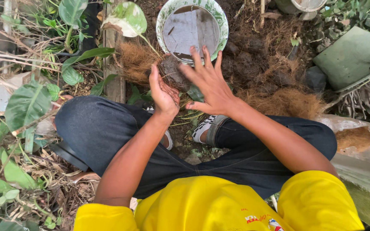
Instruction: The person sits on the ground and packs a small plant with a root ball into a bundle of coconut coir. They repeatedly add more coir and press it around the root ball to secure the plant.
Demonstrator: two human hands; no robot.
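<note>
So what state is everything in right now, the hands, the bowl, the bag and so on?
left hand: open, palm up, dirt on it, holding nothing.
right hand: open, fingers spread, reaching over the bowl's near rim.
bowl: upright on the soil, its bottom dark and wet-looking, otherwise nearly empty.
plastic bag: lying on its side, holding brown fibre.
brown fibre pile: loose on the ground.
soil clump: between the hands, roots trailing.

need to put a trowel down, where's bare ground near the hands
Little is bare. A dark soil patch lies right of the round green-patterned pot, above the brown coconut fibre heap. Crowded: the left hand and right hand fill the gap under the pot; leafy green plants cover the left side.
</note>
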